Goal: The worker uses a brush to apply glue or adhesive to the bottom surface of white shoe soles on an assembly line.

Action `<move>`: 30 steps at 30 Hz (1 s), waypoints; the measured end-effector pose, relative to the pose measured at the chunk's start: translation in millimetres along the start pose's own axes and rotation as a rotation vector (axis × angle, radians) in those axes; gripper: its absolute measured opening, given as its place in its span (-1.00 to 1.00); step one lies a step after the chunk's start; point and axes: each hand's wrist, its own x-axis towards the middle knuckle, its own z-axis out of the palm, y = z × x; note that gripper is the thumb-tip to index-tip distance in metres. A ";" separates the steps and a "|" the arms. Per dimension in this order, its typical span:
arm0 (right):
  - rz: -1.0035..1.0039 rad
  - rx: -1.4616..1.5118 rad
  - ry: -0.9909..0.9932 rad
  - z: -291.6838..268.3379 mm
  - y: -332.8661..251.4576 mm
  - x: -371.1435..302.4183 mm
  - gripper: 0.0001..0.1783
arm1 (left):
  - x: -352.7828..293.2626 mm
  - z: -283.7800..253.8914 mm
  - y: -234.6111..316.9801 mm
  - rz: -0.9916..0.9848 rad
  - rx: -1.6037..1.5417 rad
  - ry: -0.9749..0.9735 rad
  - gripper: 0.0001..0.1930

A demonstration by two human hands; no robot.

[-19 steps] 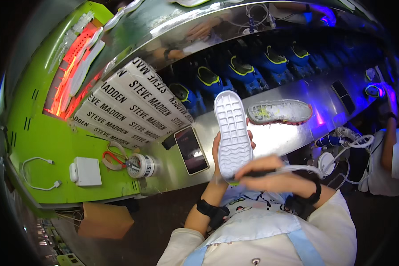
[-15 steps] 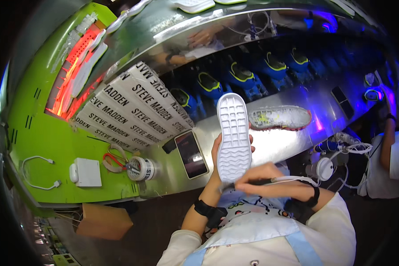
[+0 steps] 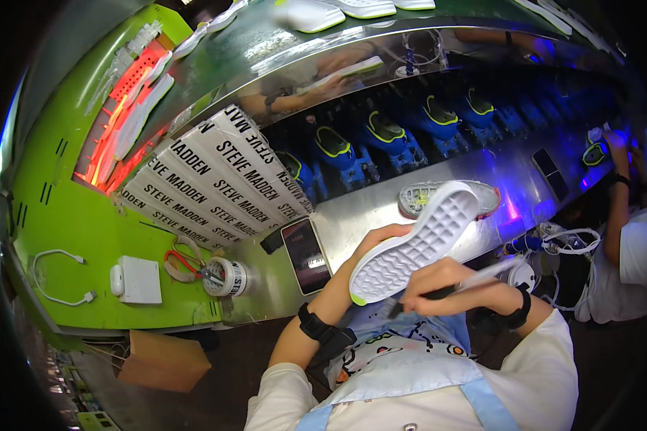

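My left hand (image 3: 382, 237) is closed around a white shoe sole (image 3: 418, 241) from its left side. Its grid of square hollows faces up, and a yellow-green patch marks the lower left end. The sole slants up to the right above the bench. My right hand (image 3: 449, 286) grips a brush (image 3: 439, 293) with a black handle and a pale tube running back from it. The blurred brush tip is just below the sole's lower end; contact cannot be made out. Behind the sole lies a shoe-shaped piece (image 3: 487, 196), smeared white with yellow and red spots, partly hidden.
Blue shoes (image 3: 388, 136) line the channel behind the metal bench (image 3: 352, 208). Left are stacked printed boxes (image 3: 219, 183), a phone (image 3: 308, 255), a round white container (image 3: 226, 277), orange-handled scissors (image 3: 183, 262) and a white case (image 3: 138, 280). At right, another person's hand (image 3: 618, 144) works.
My left hand has tipped the sole from upright to a slant, its upper end swinging right over the smeared piece. The brush has dropped slightly. Soles on the upper ledge have shifted right.
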 end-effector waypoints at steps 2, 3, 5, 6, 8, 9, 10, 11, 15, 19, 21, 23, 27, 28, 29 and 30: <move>0.116 0.042 0.070 -3.1 -11.9 3.1 -0.89 | -2.6 -9.3 -5.3 0.058 0.106 0.007 -0.61; -0.129 -0.018 0.204 1.6 -13.1 9.3 -0.90 | -6.4 -17.2 -10.3 0.177 0.275 0.035 -0.63; -0.150 -0.080 0.170 1.2 -9.4 5.5 -0.92 | -25.8 20.5 -15.7 0.469 0.853 -0.019 -0.59; -0.068 -0.143 0.076 -3.6 -7.3 0.0 -0.92 | -29.3 24.3 -10.1 0.422 0.937 0.004 -0.60; 0.106 -0.175 -0.013 -18.1 -5.6 -12.9 -0.89 | -32.8 26.2 -5.9 0.302 0.818 0.055 -0.62; 0.070 -0.074 0.076 -23.5 -7.5 -13.4 -0.91 | -13.5 23.9 12.4 -0.214 0.377 0.279 -0.75; 0.029 -0.078 0.149 -20.3 -9.9 -10.8 -0.92 | -21.7 19.4 2.4 0.123 0.574 0.173 -0.76; -0.012 -0.082 0.222 -16.4 -11.7 -8.1 -0.92 | -31.2 17.8 -7.6 0.466 0.762 0.064 -0.75; 0.071 -0.347 0.122 -40.7 14.8 -55.9 -0.89 | -8.5 17.3 13.3 -0.067 0.567 0.242 -0.60; 0.005 -0.164 0.758 -36.5 -14.6 -35.8 -0.80 | -21.4 26.9 13.8 0.254 0.604 0.190 -0.57; -0.136 -0.247 0.554 -29.7 -35.0 -16.4 -0.78 | -27.4 44.4 36.7 0.353 0.263 0.035 -0.51; -0.306 -0.156 0.589 -28.4 -41.1 -18.6 -0.71 | -58.3 72.1 97.4 0.457 0.617 -0.234 -0.46; -0.374 0.210 0.927 -25.8 -33.7 -19.3 -0.66 | -108.7 87.2 189.1 0.985 -0.160 -0.251 -0.56; -0.358 0.186 0.962 -26.4 -28.3 -20.4 -0.68 | -105.5 100.0 200.2 1.048 0.006 -0.117 -0.60; -0.320 0.235 0.952 -27.7 -20.3 -22.6 -0.79 | -95.6 113.4 210.9 1.104 0.169 0.021 -0.64; -0.278 0.281 0.976 -26.1 -15.2 -23.1 -0.86 | -82.5 127.5 220.7 1.157 0.513 0.154 -0.63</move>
